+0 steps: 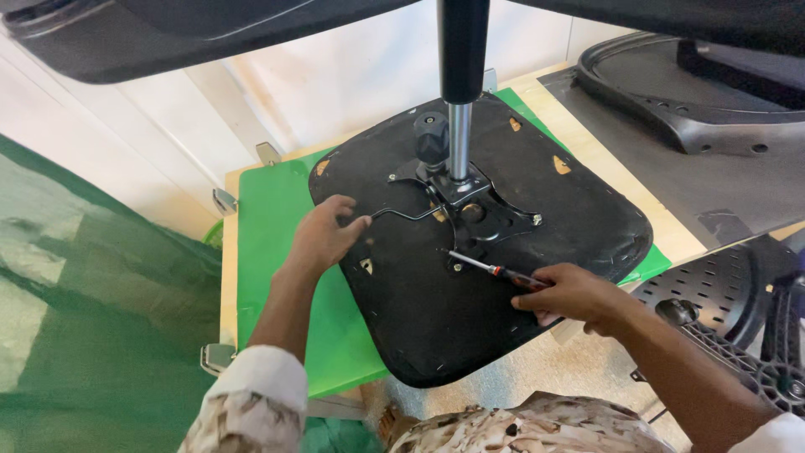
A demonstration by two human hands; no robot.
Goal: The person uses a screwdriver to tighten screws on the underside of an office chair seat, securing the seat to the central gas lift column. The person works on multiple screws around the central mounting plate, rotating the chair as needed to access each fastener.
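Note:
An upturned black chair seat (436,319) lies on a green mat (272,235) on a wooden table. A black metal mechanism plate (482,214) is fixed to its middle, with a gas-lift column (460,92) rising from it and a black knob (430,138) beside it. My left hand (323,235) rests on the seat's left part, fingers on the end of a thin lever (402,214). My right hand (570,294) grips a screwdriver (490,268) with a red and black handle; its tip points at a screw near the plate's lower left corner.
Another black chair shell (671,92) lies on a grey sheet at the back right. A perforated black chair part (729,302) and a chair base (780,369) stand at the right. Green fabric (84,319) covers the left. Metal clamps (225,201) hold the table edge.

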